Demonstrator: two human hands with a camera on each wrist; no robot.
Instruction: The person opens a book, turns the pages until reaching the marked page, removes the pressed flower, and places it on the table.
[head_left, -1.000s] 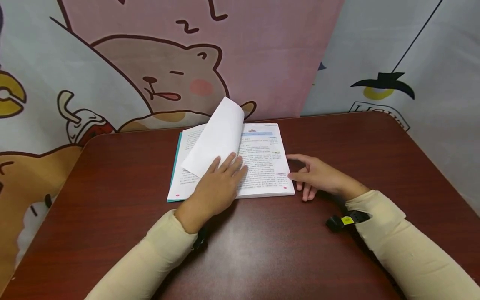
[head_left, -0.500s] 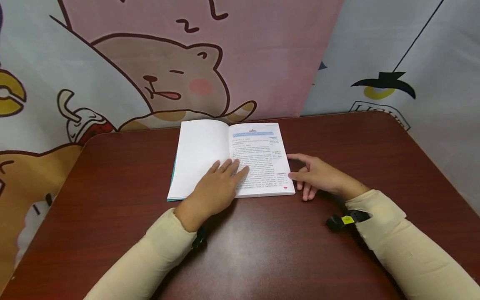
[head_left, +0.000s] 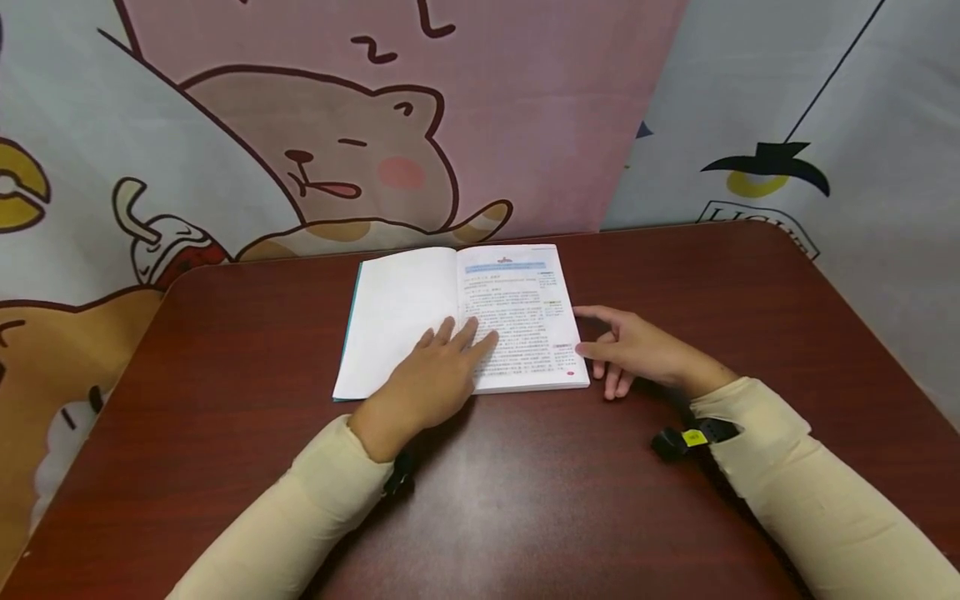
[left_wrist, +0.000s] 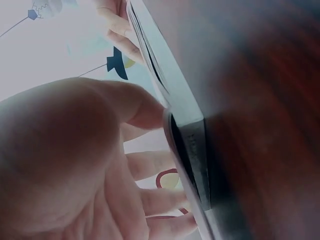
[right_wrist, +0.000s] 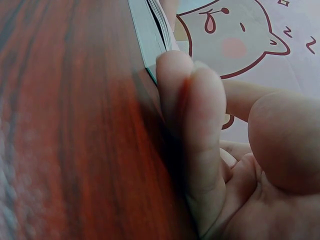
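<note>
– In the head view, where is the book point(head_left: 401, 321) placed?
– Flat on the surface point(head_left: 480, 500). Its lower fold is covered by the left grip point(head_left: 432, 379), released, fingers spread; its right edge is touched by the right grip point(head_left: 637, 352), relaxed, nothing clasped.
– Left wrist?
– The book is touched by the thumb point(left_wrist: 142, 107).
– Right wrist?
– Its corner is seen past bent fingertips point(right_wrist: 172, 67).

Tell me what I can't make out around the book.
Head view: print in the book, too small to read.
Head view: part of the book, covered by the left hand.
Left wrist view: marks on the book, too blurred to read.
Right wrist view: part of the book, behind the fingers of the right hand.
</note>
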